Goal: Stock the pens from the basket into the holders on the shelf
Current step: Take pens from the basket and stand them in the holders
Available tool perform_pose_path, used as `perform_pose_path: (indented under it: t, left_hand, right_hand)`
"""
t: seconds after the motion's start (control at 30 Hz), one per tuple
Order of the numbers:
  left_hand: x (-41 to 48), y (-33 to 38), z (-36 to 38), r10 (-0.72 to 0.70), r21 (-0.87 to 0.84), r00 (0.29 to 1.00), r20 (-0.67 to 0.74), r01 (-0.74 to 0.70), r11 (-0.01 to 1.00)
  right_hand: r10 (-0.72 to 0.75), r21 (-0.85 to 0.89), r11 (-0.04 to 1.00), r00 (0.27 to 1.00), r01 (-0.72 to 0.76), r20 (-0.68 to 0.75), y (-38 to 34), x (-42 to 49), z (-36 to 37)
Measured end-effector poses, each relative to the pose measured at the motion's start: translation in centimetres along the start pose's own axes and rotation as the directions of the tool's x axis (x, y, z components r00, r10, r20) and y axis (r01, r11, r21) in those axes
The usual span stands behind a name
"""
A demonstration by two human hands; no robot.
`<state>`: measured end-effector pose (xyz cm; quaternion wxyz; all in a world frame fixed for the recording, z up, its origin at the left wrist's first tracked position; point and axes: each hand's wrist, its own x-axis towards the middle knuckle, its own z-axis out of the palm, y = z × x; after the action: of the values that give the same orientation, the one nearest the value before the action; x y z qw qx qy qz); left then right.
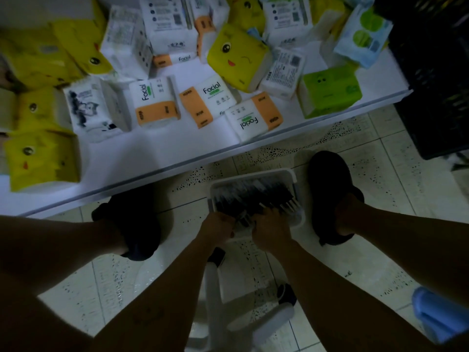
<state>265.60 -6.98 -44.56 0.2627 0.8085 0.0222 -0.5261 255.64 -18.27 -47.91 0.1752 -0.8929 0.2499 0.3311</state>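
Note:
A white basket (284, 175) sits on the tiled floor between my two feet, filled with several dark pens (256, 196). Both hands reach down into its near end. My left hand (215, 229) has its fingers curled round a bunch of pens at the basket's near left corner. My right hand (271, 232) grips the same bunch just to the right, the two hands almost touching. The scene is dim and the fingertips are partly hidden among the pens. No pen holders are in view.
A white shelf (157, 151) runs across the upper view, covered with tissue packs (154, 102) in white, orange, yellow and green. A dark crate (436, 72) stands at the right. My dark shoes (330, 189) flank the basket. A white stool frame (215, 288) lies below my arms.

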Motion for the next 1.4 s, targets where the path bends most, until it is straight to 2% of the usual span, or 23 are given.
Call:
perform_pose_path:
  t: [0.23, 0.43, 0.57, 0.7, 0.8, 0.87, 1.0, 1.17, 1.23, 1.33, 1.4]
  left_hand:
    - [-1.0, -0.2, -1.1, -0.036, -0.084, 0.999, -0.017, 0.034, 0.996]
    - [-1.9, -0.9, -1.3, -0.012, -0.104, 0.996, -0.09, 0.003, 0.995]
    - [-2.4, -1.8, -1.8, 0.028, -0.106, 0.988, -0.152, -0.045, 0.993]
    - [-2.7, -1.7, -2.3, -0.006, -0.225, 0.994, -0.111, -0.02, 0.974]
    - [-3.3, -0.9, -2.5, 0.006, -0.278, 0.991, -0.134, -0.043, 0.96]
    - [-4.1, -0.2, -2.6, 0.036, -0.301, 0.986, -0.165, -0.086, 0.95]
    - [-5.8, 0.8, -2.8, 0.138, -0.313, 0.967, -0.214, -0.202, 0.928]
    - [-8.0, 1.8, -2.7, 0.227, -0.318, 0.94, -0.255, -0.303, 0.898]
    - [-9.4, 2.3, -2.7, 0.28, -0.328, 0.915, -0.29, -0.37, 0.869]
    - [-11.5, 3.0, -2.9, 0.402, -0.277, 0.849, -0.342, -0.5, 0.82]
    - [-12.8, 3.3, -3.2, 0.456, -0.271, 0.814, -0.36, -0.559, 0.784]
  right_hand:
    - [-0.006, -0.016, 1.0, 0.998, 0.007, 0.065, -0.3, 0.1, -1.0]
    - [-0.04, 0.081, 0.996, 0.999, 0.042, -0.017, 0.0, -0.5, -1.2]
    - [0.015, 0.229, 0.973, 0.999, -0.022, 0.032, -0.2, -0.4, -1.6]
    - [0.116, 0.533, 0.836, 0.991, -0.131, 0.061, -0.3, -0.7, -2.1]
    - [0.146, 0.629, 0.739, 0.969, -0.242, 0.201, -1.1, -1.3, -3.5]
    - [0.124, 0.689, 0.68, 0.966, -0.249, 0.227, -1.8, -1.9, -4.3]
    - [0.092, 0.775, 0.608, 0.985, -0.171, 0.145, -3.4, -3.9, -5.5]
    - [0.175, 0.817, 0.559, 0.983, -0.144, 0.053, -4.7, -6.2, -7.0]
    - [0.197, 0.858, 0.504, 0.98, -0.103, 0.002, -4.9, -7.4, -7.9]
    - [0.213, 0.876, 0.483, 0.97, -0.003, -0.115, -5.3, -9.0, -9.8]
    - [0.223, 0.905, 0.417, 0.956, 0.081, -0.188, -5.8, -10.3, -11.0]
